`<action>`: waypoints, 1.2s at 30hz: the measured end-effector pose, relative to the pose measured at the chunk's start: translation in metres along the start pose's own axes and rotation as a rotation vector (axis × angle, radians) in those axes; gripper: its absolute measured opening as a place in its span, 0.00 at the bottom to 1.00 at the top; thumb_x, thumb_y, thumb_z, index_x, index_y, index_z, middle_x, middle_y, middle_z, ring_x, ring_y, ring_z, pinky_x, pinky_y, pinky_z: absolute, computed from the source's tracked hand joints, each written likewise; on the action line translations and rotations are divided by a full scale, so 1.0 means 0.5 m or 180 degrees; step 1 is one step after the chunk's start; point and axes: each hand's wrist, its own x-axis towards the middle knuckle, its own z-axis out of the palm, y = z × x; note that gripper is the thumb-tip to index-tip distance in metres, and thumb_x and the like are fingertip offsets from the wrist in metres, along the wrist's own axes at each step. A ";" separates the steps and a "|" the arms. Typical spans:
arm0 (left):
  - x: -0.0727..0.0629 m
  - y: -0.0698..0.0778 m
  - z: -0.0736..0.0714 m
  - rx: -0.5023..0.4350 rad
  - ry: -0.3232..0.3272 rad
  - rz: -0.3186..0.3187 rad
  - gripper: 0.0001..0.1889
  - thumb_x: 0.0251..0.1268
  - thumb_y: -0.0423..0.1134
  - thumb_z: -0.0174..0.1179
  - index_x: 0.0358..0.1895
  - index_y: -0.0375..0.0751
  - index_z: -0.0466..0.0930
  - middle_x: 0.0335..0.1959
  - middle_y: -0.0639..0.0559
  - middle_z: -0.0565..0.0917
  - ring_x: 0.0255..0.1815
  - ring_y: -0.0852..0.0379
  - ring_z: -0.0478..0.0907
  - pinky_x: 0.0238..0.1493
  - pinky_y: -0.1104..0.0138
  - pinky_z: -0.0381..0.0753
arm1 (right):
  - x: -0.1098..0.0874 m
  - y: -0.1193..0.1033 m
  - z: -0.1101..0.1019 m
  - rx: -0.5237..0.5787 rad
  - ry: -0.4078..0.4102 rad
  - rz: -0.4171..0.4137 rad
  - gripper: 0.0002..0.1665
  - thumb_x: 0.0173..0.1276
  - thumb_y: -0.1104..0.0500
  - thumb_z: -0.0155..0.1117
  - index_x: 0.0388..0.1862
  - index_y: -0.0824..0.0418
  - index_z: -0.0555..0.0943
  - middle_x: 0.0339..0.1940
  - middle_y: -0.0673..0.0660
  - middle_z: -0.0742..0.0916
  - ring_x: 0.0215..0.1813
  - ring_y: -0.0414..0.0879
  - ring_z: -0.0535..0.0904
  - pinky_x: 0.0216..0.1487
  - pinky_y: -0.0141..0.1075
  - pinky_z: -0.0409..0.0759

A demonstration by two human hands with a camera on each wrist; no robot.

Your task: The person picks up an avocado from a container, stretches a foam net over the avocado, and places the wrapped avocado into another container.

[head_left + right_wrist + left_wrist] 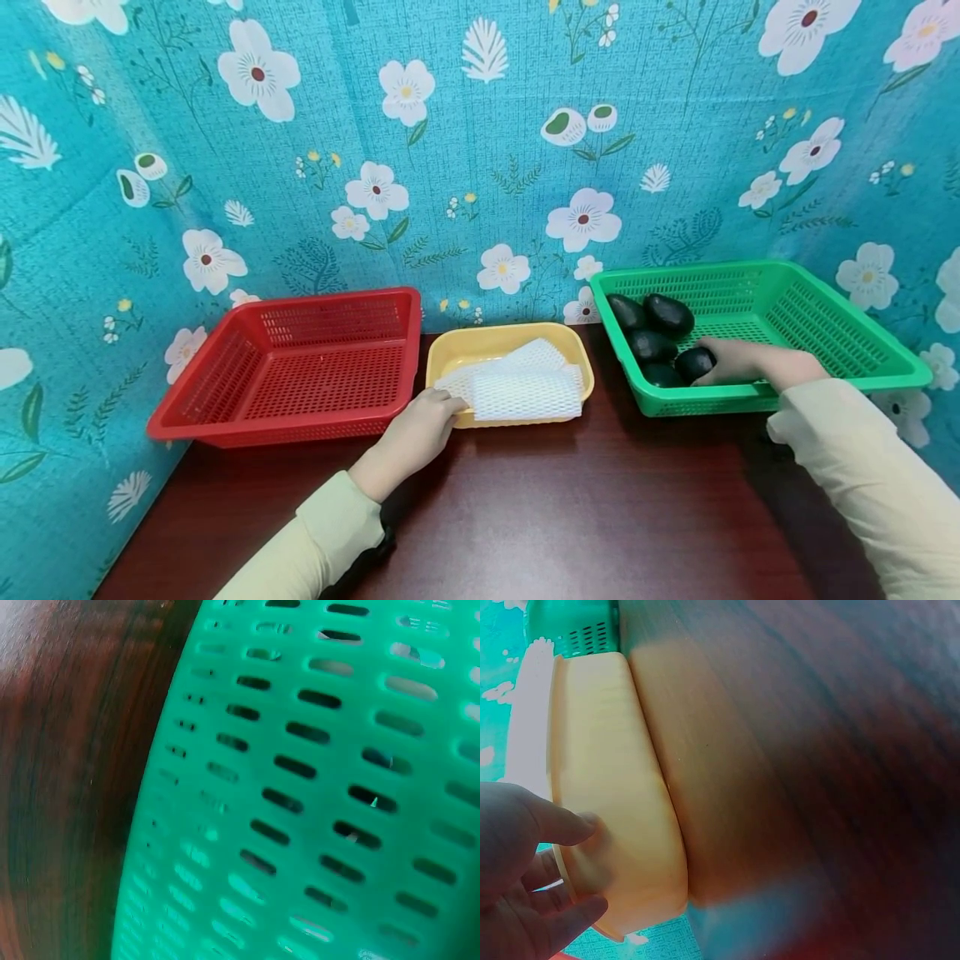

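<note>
My left hand [423, 425] is at the near left corner of a yellow plastic tray [517, 333]. In the left wrist view, its thumb lies on the tray's outer wall [607, 765] and other fingers curl at the rim. White foam net sleeves [525, 392] lie in the tray, one hanging over its front rim. At the right, my right hand [738, 362] reaches into a green basket [795, 271] and grips a dark avocado [693, 364]. Several more avocados [667, 315] lie along the basket's left side. Only the basket's slotted wall [300, 765] shows in the right wrist view; the hand is hidden there.
A red slotted basket [330, 375] stands left of the yellow tray. All three containers stand on a dark brown wooden table [570, 500]. Behind them hangs a turquoise flowered cloth [450, 167], close to their far rims.
</note>
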 end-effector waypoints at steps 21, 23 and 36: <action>0.007 0.002 -0.001 -0.0015 -0.0150 -0.0086 0.09 0.65 0.26 0.66 0.45 0.39 0.89 0.36 0.46 0.86 0.41 0.48 0.82 0.46 0.59 0.84 | -0.047 -0.009 -0.023 0.0126 0.0320 -0.0120 0.41 0.69 0.48 0.72 0.66 0.72 0.65 0.48 0.63 0.83 0.41 0.50 0.81 0.37 0.45 0.78; 0.007 0.001 -0.001 0.0004 -0.0147 -0.0081 0.09 0.65 0.26 0.66 0.45 0.39 0.89 0.36 0.46 0.86 0.41 0.48 0.81 0.46 0.59 0.84 | -0.051 -0.014 -0.024 0.0060 0.0411 -0.0158 0.41 0.69 0.48 0.72 0.67 0.72 0.66 0.49 0.63 0.83 0.41 0.48 0.81 0.37 0.44 0.78; 0.003 0.000 -0.004 -0.0006 -0.0104 -0.0049 0.09 0.65 0.25 0.66 0.45 0.39 0.89 0.36 0.45 0.87 0.41 0.48 0.81 0.46 0.58 0.83 | -0.089 -0.026 -0.036 0.0094 0.0705 -0.0238 0.42 0.70 0.50 0.71 0.72 0.70 0.64 0.52 0.67 0.83 0.44 0.53 0.81 0.36 0.45 0.78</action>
